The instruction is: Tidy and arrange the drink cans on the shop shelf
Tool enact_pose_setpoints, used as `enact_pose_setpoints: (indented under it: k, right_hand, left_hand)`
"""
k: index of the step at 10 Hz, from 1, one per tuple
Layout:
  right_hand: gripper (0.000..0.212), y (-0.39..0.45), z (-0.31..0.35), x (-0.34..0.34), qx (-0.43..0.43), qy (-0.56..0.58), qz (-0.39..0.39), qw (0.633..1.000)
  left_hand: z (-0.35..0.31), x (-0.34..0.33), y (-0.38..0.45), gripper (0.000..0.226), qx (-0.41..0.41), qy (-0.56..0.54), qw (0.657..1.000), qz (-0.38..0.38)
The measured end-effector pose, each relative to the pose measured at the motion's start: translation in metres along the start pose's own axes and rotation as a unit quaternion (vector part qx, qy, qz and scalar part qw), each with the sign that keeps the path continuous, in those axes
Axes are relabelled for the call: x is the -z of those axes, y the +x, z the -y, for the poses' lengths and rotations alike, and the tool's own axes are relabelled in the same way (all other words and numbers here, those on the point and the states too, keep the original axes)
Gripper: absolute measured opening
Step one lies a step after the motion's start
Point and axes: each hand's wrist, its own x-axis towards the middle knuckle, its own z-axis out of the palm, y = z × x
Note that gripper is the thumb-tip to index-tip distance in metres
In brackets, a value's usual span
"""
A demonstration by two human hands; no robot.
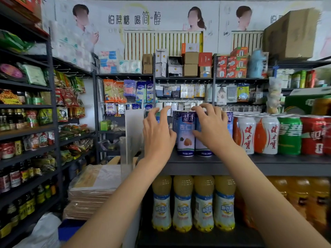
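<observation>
Both hands are reaching up to a group of blue-and-white cans standing upright at the left end of the grey shelf. The left hand is hovering just left of the front can, its fingers spread apart and bent at the tips, its thumb lying near the can's side; whether it is touching the can cannot be told. The right hand is lying over the second front can, its fingers arched across the can tops and its thumb pressing against the can's face, so it is gripping that can loosely. More cans of the same kind are standing behind these two, partly hidden by the hands. Just right of them, white-and-orange cans are standing in a row, then a green can and a red can, all upright and side by side. On the shelf below, yellow drink bottles are lined up.
</observation>
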Motion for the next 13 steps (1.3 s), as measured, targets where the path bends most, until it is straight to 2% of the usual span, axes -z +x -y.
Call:
enact_pose_setpoints:
  k: [1,3,4,5,6,7,9,10,12,13]
  right_hand:
    - [0.061,-0.015,-0.027,0.006,-0.029,0.024,-0.021,0.999]
    - [0.055,-0.055,-0.106,0.016,-0.112,0.014,0.030,0.993]
    - [0.058,-0.074,-0.164,0.023,-0.146,0.001,0.027,0.989]
    - [0.068,-0.087,-0.229,0.030,-0.182,-0.003,-0.001,0.983]
    - [0.085,-0.092,-0.283,0.032,-0.161,-0.027,0.005,0.987]
    - [0.091,-0.093,-0.320,0.031,-0.138,-0.011,-0.006,0.990]
    - [0.095,-0.091,-0.351,0.027,-0.072,-0.023,-0.010,0.997]
    - [0.095,-0.092,-0.357,0.024,-0.060,-0.003,-0.029,0.998]
    - [0.091,-0.093,-0.354,0.024,-0.052,0.021,-0.029,0.998]
    - [0.075,-0.101,-0.352,0.058,-0.065,0.141,-0.087,0.984]
  left_hand:
    - [-0.023,-0.009,-0.012,0.064,-0.010,-0.018,1.000,0.016]
    - [-0.084,-0.051,-0.044,0.047,-0.055,-0.041,0.996,0.056]
    - [-0.130,-0.081,-0.055,0.044,-0.079,-0.044,0.994,0.064]
    - [-0.179,-0.113,-0.057,0.047,-0.077,-0.032,0.995,0.064]
    - [-0.221,-0.146,-0.051,0.055,-0.040,0.002,0.997,0.066]
    - [-0.249,-0.170,-0.046,0.069,-0.027,0.056,0.995,0.077]
    - [-0.269,-0.197,-0.036,0.078,-0.076,0.172,0.978,0.090]
    - [-0.269,-0.200,-0.031,0.087,-0.089,0.192,0.972,0.105]
    - [-0.276,-0.201,-0.034,0.087,-0.075,0.167,0.977,0.106]
    - [-0.286,-0.181,-0.048,0.078,-0.081,0.060,0.993,0.058]
